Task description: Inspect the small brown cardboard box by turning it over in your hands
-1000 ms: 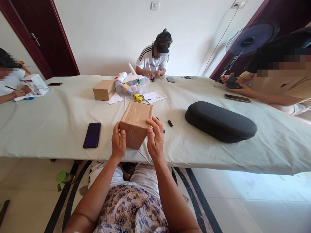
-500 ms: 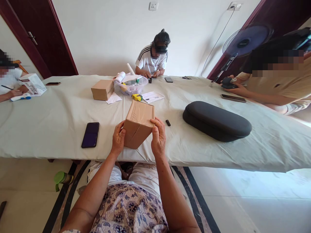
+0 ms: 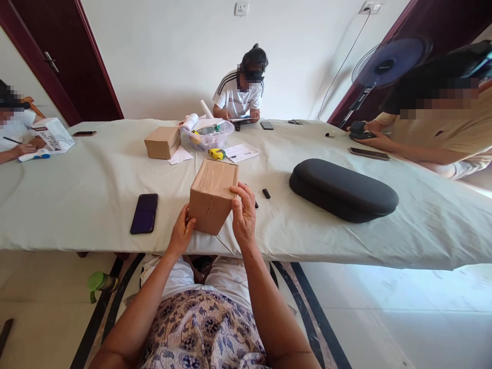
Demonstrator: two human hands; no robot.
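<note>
A taped brown cardboard box (image 3: 212, 195) stands on the near edge of a long table (image 3: 77, 179) covered in a pale cloth. My left hand (image 3: 180, 234) grips the box's lower left corner, fingers curled around it. My right hand (image 3: 243, 215) holds the box's right side, with the fingertips pressed on its top right edge. A dark phone (image 3: 144, 213) lies on the cloth to the left of my left hand. Two small black objects (image 3: 266, 193) lie just right of the box.
A long black padded case (image 3: 342, 189) lies to the right. Farther back are a second cardboard box (image 3: 162, 142), a clear bowl (image 3: 209, 134), a yellow tape measure (image 3: 217, 153) and papers. Three other people sit around the table; a fan (image 3: 384, 64) stands at the right.
The box was tilted half a second ago and now stands squarer on the table. My left hand has slid down to its lower corner; my right hand shifted slightly left.
</note>
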